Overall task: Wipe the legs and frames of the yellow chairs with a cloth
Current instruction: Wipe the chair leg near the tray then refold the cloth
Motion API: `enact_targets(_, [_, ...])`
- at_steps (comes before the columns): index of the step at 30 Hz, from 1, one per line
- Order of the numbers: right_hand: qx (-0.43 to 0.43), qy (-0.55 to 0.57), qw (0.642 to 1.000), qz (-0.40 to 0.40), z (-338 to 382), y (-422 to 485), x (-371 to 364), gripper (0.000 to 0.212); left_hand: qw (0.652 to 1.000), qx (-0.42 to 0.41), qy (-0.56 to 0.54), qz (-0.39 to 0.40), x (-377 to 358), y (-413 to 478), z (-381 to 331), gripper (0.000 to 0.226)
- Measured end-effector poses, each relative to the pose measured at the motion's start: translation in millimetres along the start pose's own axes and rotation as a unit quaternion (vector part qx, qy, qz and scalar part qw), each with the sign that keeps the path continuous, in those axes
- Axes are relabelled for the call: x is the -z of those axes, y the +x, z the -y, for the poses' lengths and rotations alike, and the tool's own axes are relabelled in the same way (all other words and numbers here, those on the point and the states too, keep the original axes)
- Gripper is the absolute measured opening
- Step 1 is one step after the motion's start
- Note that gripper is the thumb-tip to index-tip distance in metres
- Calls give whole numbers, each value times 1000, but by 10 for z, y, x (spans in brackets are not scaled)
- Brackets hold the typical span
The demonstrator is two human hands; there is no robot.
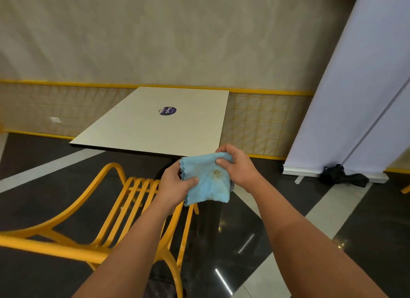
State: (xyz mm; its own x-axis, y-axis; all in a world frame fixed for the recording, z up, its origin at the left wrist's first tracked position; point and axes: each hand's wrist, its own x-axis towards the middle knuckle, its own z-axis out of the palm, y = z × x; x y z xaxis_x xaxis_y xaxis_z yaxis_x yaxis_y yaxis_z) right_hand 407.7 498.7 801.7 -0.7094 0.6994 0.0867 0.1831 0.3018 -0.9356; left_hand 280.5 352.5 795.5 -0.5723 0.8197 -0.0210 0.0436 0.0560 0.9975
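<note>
Both hands, left hand (pixel 175 182) and right hand (pixel 238 166), grip blue cloth (pixel 210 182).

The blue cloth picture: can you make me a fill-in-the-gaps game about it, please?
1. The colour of the cloth is ____.
2. The frame of the chair below the cloth is painted ____.
3. Counting the left hand and the right hand, the cloth is gripped by ____ hands.

Missing words: blue, yellow, two.
</note>
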Motion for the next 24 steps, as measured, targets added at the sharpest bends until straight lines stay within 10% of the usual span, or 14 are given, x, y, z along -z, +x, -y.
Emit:
enact_targets(12, [-87,100,978,162,-411,407,285,91,994,9,-48,-101,-307,105,185,32])
enact_targets(24, [-99,166,970,150,-748,500,-73,26,986,38,-29,-161,-172,21,539,27])
